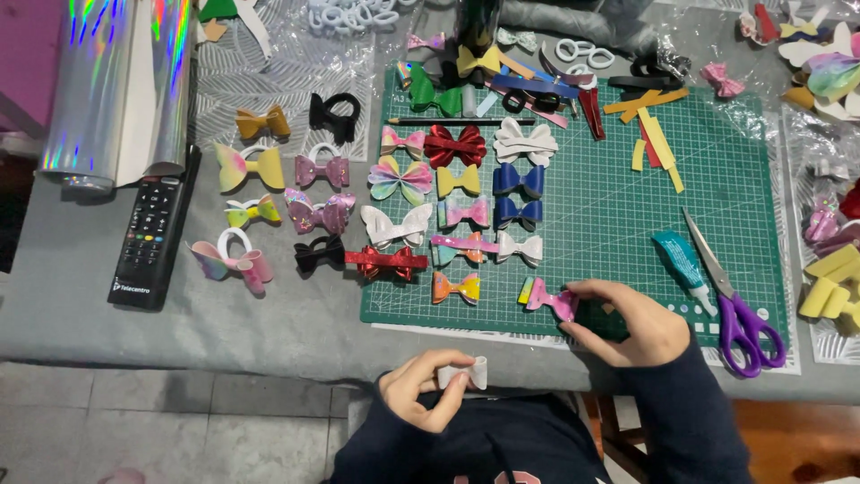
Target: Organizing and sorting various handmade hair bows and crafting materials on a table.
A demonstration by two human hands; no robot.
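Observation:
My right hand (627, 321) rests on the near edge of a green cutting mat (618, 206), fingers pinching a small pink glitter bow (551, 298). My left hand (421, 387) is below the table edge, close to my body, holding a white loop-shaped piece (468, 374) between thumb and fingers. Rows of finished bows fill the left half of the mat, among them a red glitter bow (454, 145), a blue bow (518, 179) and a white one (396, 226). More bows with white rings (244, 167) lie left of the mat on the grey table.
Purple-handled scissors (735, 305) and a teal glue tube (681, 262) lie right of my right hand. A black remote (150, 235) and a holographic foil roll (116, 85) are at the left. Yellow strips (654, 143), a pencil (461, 121) and yellow foam pieces (829, 282) are around the mat.

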